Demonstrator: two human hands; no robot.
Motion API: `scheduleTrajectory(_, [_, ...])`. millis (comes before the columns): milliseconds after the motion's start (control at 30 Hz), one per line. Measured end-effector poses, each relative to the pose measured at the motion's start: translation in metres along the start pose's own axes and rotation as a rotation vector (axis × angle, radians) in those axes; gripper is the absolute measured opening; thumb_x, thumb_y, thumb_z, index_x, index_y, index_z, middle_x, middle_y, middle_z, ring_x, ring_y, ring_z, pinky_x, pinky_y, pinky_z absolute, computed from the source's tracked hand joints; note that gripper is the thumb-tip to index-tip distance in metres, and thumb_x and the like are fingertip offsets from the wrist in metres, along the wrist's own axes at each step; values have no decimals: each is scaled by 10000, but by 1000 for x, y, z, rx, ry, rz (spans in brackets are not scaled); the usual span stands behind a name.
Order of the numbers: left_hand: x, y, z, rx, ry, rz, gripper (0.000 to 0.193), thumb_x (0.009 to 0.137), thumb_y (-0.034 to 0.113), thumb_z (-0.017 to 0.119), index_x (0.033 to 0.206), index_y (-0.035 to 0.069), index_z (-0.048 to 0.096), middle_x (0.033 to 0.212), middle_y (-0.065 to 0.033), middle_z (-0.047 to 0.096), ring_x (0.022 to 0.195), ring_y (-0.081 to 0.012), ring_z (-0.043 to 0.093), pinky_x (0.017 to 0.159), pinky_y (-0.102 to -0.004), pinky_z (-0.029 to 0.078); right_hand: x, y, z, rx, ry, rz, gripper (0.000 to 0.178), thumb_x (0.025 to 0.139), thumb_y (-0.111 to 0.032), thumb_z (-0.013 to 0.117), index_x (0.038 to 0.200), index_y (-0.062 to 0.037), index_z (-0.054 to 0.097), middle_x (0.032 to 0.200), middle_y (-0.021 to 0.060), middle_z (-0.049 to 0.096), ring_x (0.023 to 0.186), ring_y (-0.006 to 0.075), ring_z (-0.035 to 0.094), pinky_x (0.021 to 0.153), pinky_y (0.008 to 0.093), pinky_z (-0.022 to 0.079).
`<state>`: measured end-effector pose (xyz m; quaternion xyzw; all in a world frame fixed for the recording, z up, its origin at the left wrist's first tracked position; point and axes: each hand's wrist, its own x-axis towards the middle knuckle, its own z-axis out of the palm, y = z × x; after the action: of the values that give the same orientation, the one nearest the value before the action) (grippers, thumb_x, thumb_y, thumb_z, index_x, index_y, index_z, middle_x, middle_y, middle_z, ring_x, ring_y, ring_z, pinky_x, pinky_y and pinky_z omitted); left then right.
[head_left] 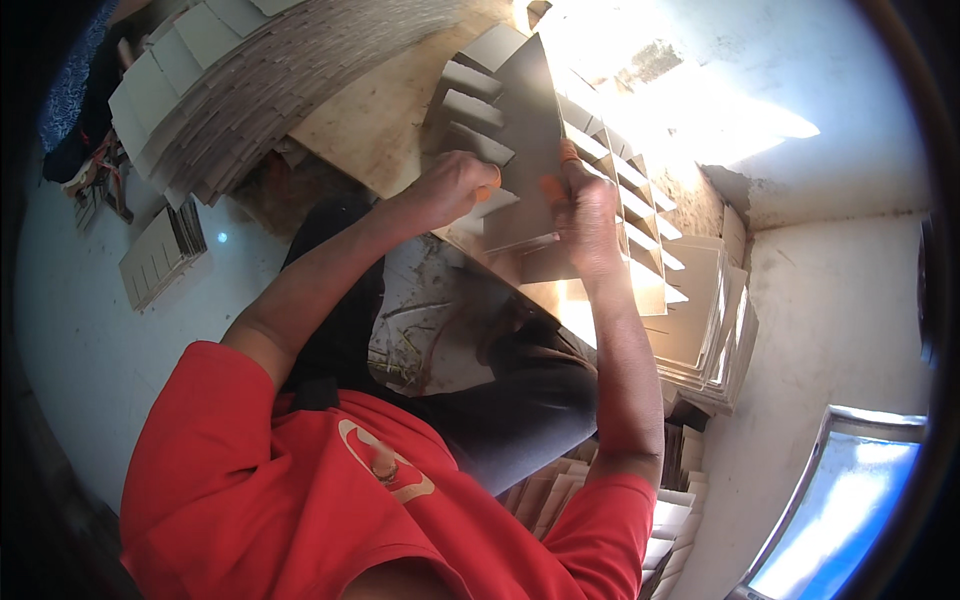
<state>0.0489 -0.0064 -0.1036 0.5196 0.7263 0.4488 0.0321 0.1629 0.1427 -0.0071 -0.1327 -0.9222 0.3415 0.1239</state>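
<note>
Wooden board, cardboard sheet between hands

Single head cam, fisheye, close overhead look down at hands & lap.

Washed out by glare: far end of fanned grey cardboard sheets; fingertips hidden behind.

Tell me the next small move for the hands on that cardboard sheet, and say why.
Probably press the grey cardboard sheet down flat along its fold. Both the left hand and the right hand grip its lower edge, holding it above the wooden board. Its notched flaps on the left stand raised, and a row of similar folded pieces lies just beyond it.
</note>
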Motion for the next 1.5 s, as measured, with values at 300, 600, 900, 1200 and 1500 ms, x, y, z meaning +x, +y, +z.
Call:
scheduleTrajectory(300, [5, -2, 2, -23, 5, -60, 104, 751, -34, 614, 854, -45, 620, 759, -189, 617, 719, -339, 598, 631, -406, 464, 5, -13, 0, -102, -67, -79, 515, 790, 161, 550, 1285, 26, 514, 720, 67, 565, 512, 77, 478, 455, 262, 401])
scheduleTrajectory(600, [4, -3, -3, -65, 29, -96, 101, 747, -25, 622, 847, -37, 628, 771, -186, 619, 748, -324, 600, 657, -399, 462, 18, -18, -10, -322, -145, -119, 373, 761, 113, 515, 1132, 136, 481, 799, 252, 631, 800, 376, 655, 662, 407, 533])
scheduleTrajectory(900, [5, 5, 0, -10, 33, -40, 80, 759, -14, 632, 838, -28, 631, 735, -175, 595, 726, -324, 583, 638, -403, 453, 4, -20, -10, -319, -173, -118, 475, 753, 133, 518, 1222, 134, 439, 841, 244, 636, 830, 387, 649, 695, 415, 538])
scheduleTrajectory(1200, [8, 14, 2, 50, -61, -73, 162, 744, -2, 658, 906, -5, 651, 792, -133, 624, 804, -290, 579, 683, -382, 465, -7, 11, 19, -389, -276, -87, 418, 715, -26, 665, 1102, 86, 550, 834, 217, 651, 811, 360, 654, 698, 435, 521])
scheduleTrajectory(1500, [30, 10, -4, 315, -42, 165, 786, 662, 78, 772, 1360, 37, 412, 1372, -120, 455, 1312, -311, 352, 1065, -389, 333, 48, 63, -65, -449, -33, 481, 607, 842, -285, 647, 1313, 22, 418, 1103, 199, 617, 1031, 308, 595, 838, 369, 458])
